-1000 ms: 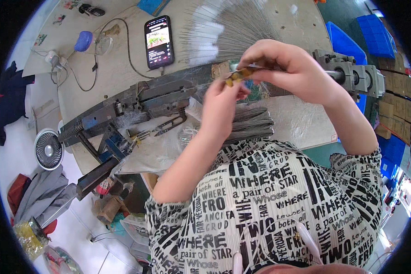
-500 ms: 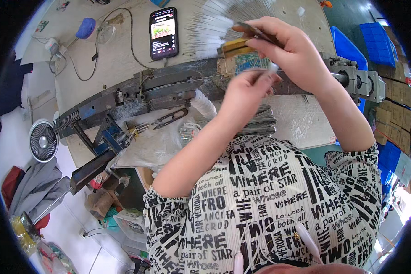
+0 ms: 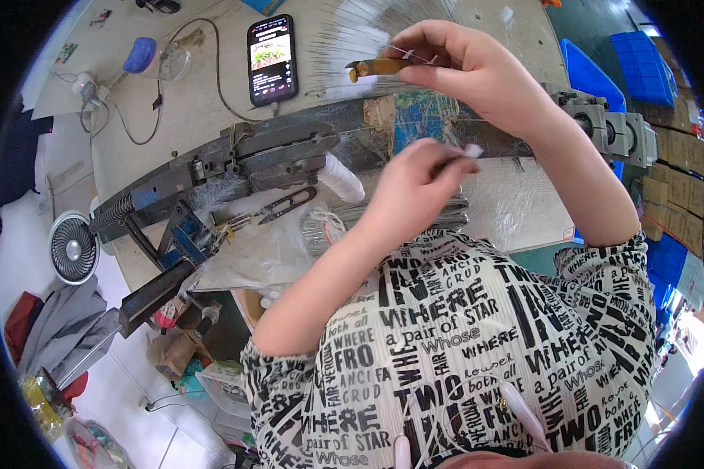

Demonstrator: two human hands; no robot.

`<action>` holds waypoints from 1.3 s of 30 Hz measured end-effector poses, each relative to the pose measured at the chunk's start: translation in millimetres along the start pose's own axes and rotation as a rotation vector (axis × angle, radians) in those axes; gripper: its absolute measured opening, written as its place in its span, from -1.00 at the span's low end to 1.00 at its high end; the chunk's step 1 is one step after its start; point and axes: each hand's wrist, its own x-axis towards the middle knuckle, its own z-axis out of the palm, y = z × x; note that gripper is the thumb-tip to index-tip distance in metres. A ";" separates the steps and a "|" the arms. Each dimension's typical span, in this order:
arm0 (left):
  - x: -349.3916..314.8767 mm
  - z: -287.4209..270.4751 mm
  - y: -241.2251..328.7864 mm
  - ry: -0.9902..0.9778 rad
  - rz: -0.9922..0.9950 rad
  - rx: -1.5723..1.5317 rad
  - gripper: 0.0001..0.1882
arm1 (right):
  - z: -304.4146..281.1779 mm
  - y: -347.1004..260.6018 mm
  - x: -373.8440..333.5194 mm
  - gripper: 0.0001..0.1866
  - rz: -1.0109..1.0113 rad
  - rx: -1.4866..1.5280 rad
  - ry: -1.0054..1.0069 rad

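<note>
My right hand [image 3: 473, 66] is closed above the bench machine, around a yellow-brown flat tool [image 3: 375, 68] with a dark end, its exact kind unclear. A thin wire [image 3: 416, 56] with small white bits also runs through those fingers. Nearer to me, my left hand [image 3: 414, 184] pinches its fingertips together beside a small white tuft [image 3: 474, 150], which seems held there; blur hides the grip. Behind the right hand spreads a fan of thin wires [image 3: 340, 51]. A bundle of grey wires [image 3: 450, 213] lies beneath my left wrist.
The long dark metal machine [image 3: 289, 152] crosses the bench. A white thread spool [image 3: 342, 180] and thread snips [image 3: 288, 205] lie on its near side. A phone [image 3: 272, 66] stands beyond it. A fan [image 3: 73, 248] is at left; blue crates [image 3: 641, 66] are at right.
My hands have drawn apart: the left has dropped slightly toward me, the right has shifted left and up. The yellow-brown tool has moved left and up with the right hand.
</note>
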 end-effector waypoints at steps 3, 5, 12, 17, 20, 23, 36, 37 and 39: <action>22.2 7.6 -0.7 -0.073 0.144 0.104 -0.71 | -4.3 -5.1 -1.6 -0.66 -0.094 0.031 -0.021; 30.0 6.8 -0.2 0.035 -0.097 -0.485 -0.70 | -10.6 -12.1 -11.4 -0.72 0.069 0.076 -0.132; -22.0 -16.5 7.0 0.406 -0.179 -0.798 -0.70 | 5.5 18.5 -19.2 -0.75 -0.051 -0.180 -0.085; -32.1 -30.0 -6.6 0.287 -0.171 -0.855 -0.67 | 13.9 -3.5 -12.9 -0.80 -0.014 -0.183 -0.149; -26.3 -24.4 9.8 0.245 -0.174 -0.948 -0.56 | 18.9 6.0 -12.3 -0.77 -0.018 -0.214 -0.136; -22.7 -22.4 14.0 0.191 -0.087 -1.089 -0.36 | 16.3 4.1 -14.3 -0.86 -0.097 -0.248 -0.113; -25.0 -27.9 9.3 0.125 -0.045 -1.372 -0.29 | 11.0 -18.3 -35.7 -0.76 -0.474 -0.863 0.131; -24.9 -27.6 11.8 0.159 -0.073 -1.374 -0.30 | 8.2 -17.1 -34.2 -0.76 -0.476 -0.842 0.166; -24.5 -27.0 13.0 0.162 -0.060 -1.339 -0.28 | 3.6 -14.8 -35.7 -0.77 -0.508 -0.845 0.182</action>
